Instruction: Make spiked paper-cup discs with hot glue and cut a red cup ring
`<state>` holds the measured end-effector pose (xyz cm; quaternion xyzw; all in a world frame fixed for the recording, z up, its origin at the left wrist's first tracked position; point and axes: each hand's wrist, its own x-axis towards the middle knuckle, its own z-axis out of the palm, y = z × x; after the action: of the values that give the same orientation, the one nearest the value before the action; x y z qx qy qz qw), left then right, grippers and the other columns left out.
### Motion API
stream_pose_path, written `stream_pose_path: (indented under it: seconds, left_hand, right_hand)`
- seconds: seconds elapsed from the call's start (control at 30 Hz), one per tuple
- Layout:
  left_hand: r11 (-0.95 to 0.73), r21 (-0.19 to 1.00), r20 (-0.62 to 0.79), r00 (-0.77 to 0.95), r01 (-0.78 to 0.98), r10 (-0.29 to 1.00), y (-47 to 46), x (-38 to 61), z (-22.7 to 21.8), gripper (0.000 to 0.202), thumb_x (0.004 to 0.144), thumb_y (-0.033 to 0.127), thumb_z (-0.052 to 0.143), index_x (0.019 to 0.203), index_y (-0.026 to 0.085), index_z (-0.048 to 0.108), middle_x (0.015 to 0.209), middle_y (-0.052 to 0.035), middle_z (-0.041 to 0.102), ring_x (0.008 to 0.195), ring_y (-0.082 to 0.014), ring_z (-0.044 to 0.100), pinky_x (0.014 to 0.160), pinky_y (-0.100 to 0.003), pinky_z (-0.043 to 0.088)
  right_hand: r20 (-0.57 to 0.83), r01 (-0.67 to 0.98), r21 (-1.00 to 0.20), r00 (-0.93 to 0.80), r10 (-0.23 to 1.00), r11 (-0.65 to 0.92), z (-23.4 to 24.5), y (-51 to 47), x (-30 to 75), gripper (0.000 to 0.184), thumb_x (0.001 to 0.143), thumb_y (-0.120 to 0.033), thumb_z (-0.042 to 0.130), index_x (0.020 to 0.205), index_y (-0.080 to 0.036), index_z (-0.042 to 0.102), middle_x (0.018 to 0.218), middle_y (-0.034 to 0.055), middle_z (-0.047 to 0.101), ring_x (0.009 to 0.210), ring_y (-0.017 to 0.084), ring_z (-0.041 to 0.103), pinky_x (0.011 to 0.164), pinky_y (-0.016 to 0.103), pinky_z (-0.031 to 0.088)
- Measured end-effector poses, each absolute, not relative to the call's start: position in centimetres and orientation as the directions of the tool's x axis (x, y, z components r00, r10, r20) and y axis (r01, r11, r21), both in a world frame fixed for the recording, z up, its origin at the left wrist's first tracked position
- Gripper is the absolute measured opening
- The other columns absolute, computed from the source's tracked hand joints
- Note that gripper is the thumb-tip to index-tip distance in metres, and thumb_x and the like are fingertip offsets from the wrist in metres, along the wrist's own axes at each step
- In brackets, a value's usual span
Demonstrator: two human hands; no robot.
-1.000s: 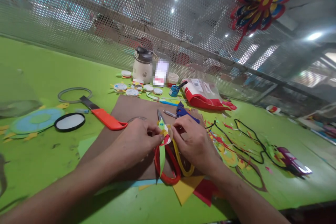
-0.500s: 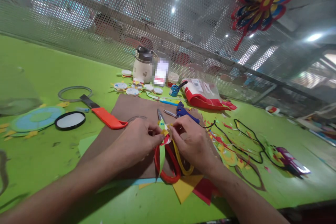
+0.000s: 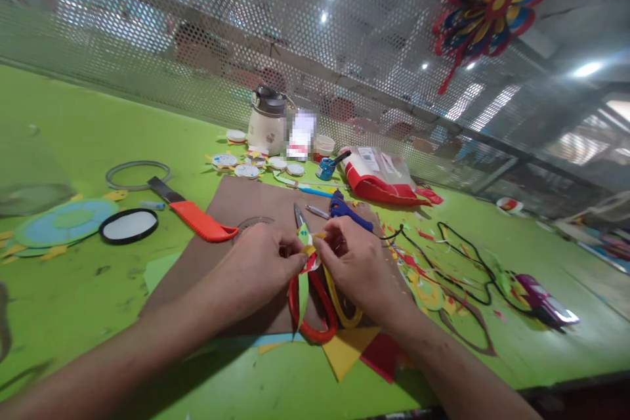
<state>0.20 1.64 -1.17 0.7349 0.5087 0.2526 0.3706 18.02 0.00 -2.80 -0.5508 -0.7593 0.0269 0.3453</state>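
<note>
My left hand (image 3: 266, 259) and my right hand (image 3: 353, 259) meet over a brown board. Between their pinched fingertips is a small paper cutout (image 3: 306, 236) in green, yellow, red and white, with a green strip hanging below it. Each hand has thumb and forefinger closed on an edge of the piece; the fingers partly cover it. Beneath lie scissors (image 3: 322, 336) with red and yellow handles, their blade tip pointing away from me. A blue glue gun (image 3: 347, 208) rests just beyond my right hand.
An orange-handled cutter (image 3: 204, 221) lies across the board's (image 3: 246, 197) left side. Left of it are a black-rimmed disc (image 3: 128, 226) and a metal ring (image 3: 138, 174). A flask (image 3: 266, 128) and phone (image 3: 300, 134) stand behind. A black cord (image 3: 467, 246) and paper scraps spread right.
My right thumb and forefinger have shifted slightly left along the cutout. My left hand keeps nearly the same pinch. The whole view has moved a little.
</note>
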Motion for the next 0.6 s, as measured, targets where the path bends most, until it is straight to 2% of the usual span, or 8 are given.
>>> stream_pose_path:
  seconds: [0.33, 0.6]
  left_hand:
    - [-0.225, 0.803, 0.021, 0.351, 0.551, 0.936, 1.70, 0.47, -1.47, 0.020, 0.073, 0.029, 0.061, 0.058, 0.019, 0.069, 0.055, -0.0011, 0.060, 0.053, -0.0165, 0.051, 0.048, -0.026, 0.031]
    - [-0.256, 0.744, -0.010, 0.394, 0.617, 0.919, 1.72, 0.31, -1.26, 0.025, 0.079, 0.032, 0.055, 0.064, 0.018, 0.071, 0.060, -0.0012, 0.062, 0.057, -0.0162, 0.054, 0.051, -0.025, 0.034]
  right_hand:
    - [0.473, 0.863, -0.351, -0.170, 0.865, 0.362, -2.65, -0.17, 17.84, 0.007, 0.089, -0.021, 0.062, 0.084, -0.021, 0.058, 0.075, 0.0020, 0.065, 0.066, 0.018, 0.060, 0.060, 0.029, 0.041]
    - [0.441, 0.885, -0.329, -0.165, 0.882, 0.330, -2.07, -0.38, 17.51, 0.006, 0.090, -0.020, 0.061, 0.085, -0.019, 0.059, 0.077, 0.0018, 0.065, 0.068, 0.018, 0.059, 0.063, 0.029, 0.040]
